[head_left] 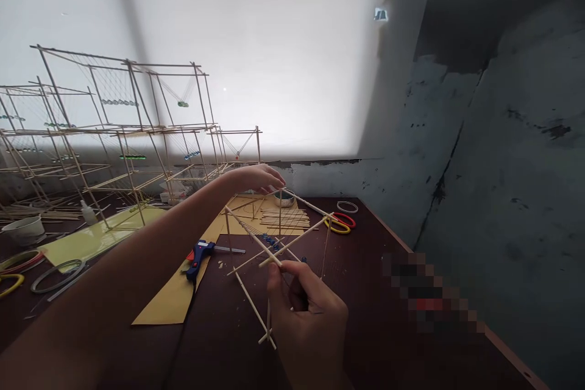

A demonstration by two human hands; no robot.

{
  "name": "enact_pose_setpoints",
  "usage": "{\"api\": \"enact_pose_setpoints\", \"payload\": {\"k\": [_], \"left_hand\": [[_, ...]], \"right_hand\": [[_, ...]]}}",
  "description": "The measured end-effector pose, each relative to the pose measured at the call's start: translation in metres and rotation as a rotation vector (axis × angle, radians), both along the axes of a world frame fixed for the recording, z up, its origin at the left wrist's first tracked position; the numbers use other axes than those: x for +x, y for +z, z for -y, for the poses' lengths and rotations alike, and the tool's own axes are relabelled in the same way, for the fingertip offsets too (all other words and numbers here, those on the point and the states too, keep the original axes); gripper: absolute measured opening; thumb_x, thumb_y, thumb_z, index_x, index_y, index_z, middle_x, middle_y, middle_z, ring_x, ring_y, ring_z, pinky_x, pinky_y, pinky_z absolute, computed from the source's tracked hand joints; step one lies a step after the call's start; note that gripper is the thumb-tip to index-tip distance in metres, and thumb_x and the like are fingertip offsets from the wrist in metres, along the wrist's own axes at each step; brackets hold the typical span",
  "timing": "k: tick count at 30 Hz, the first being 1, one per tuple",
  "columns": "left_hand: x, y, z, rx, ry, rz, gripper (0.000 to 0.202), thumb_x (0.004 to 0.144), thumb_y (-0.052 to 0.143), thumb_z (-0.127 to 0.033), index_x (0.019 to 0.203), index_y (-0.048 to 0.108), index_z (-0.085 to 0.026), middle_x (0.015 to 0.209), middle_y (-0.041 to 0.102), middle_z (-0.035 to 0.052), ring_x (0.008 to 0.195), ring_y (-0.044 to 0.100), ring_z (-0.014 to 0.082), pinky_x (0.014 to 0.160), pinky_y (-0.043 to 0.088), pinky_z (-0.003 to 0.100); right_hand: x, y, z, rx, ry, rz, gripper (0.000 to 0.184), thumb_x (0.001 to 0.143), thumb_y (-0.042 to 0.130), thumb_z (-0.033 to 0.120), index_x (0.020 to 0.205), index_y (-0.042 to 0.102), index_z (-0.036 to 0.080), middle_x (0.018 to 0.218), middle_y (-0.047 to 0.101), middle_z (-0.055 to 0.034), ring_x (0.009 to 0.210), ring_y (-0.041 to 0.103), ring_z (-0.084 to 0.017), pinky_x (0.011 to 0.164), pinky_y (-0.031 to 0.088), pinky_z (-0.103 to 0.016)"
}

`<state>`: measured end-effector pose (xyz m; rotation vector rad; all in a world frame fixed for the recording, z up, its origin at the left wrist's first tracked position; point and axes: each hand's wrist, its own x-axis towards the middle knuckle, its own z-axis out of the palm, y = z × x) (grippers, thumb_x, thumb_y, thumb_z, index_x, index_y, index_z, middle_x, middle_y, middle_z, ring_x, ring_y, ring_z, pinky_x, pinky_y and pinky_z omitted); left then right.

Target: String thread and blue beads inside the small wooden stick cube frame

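A small cube-like wooden stick frame stands a little tilted in front of me. Blue glass beads hang on threads inside it, and a single blue bead shows at its right. My right hand pinches the near top corner between thumb and forefinger. Stretched over to the far top corner, my left hand has its fingertips closed on the frame there; the thumb is mostly hidden. A blue glue gun with a clear glue stick lies left of the frame.
Larger stick frames with hanging beads are stacked at the left. Loose sticks, a tape roll and scissors with red and yellow handles lie behind. At far left are a white cup and a small bottle.
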<state>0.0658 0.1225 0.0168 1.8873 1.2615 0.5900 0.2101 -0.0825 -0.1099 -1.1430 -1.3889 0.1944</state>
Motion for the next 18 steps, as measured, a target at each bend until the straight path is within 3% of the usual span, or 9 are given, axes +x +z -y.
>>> {"api": "enact_pose_setpoints", "payload": {"k": [5, 11, 18], "left_hand": [[0.019, 0.007, -0.003, 0.031, -0.084, -0.068, 0.039, 0.070, 0.076, -0.037, 0.104, 0.076, -0.018, 0.103, 0.072, 0.0096, 0.088, 0.064, 0.0193, 0.075, 0.051, 0.030], [0.035, 0.008, -0.012, 0.079, -0.157, -0.130, 0.040, 0.070, 0.077, -0.037, 0.105, 0.076, -0.018, 0.093, 0.073, 0.0076, 0.081, 0.062, 0.0182, 0.073, 0.049, 0.032], [0.045, -0.007, -0.020, 0.112, -0.223, -0.142, 0.039, 0.072, 0.074, -0.037, 0.106, 0.075, -0.019, 0.113, 0.073, 0.0085, 0.102, 0.065, 0.0223, 0.086, 0.050, 0.032]], "right_hand": [[-0.014, 0.003, -0.008, 0.075, 0.045, 0.085, 0.019, 0.090, 0.058, 0.032, 0.078, 0.071, 0.024, 0.050, 0.054, 0.0012, 0.041, 0.043, -0.013, 0.047, 0.038, -0.027], [-0.036, 0.001, -0.026, 0.144, 0.065, 0.059, 0.016, 0.088, 0.056, 0.022, 0.080, 0.070, 0.022, 0.066, 0.069, 0.0020, 0.055, 0.060, -0.013, 0.057, 0.038, -0.024], [-0.045, -0.004, -0.036, -0.034, 0.148, 0.137, 0.017, 0.092, 0.054, 0.024, 0.084, 0.069, 0.022, 0.071, 0.072, 0.0011, 0.061, 0.065, -0.014, 0.060, 0.034, -0.025]]}}
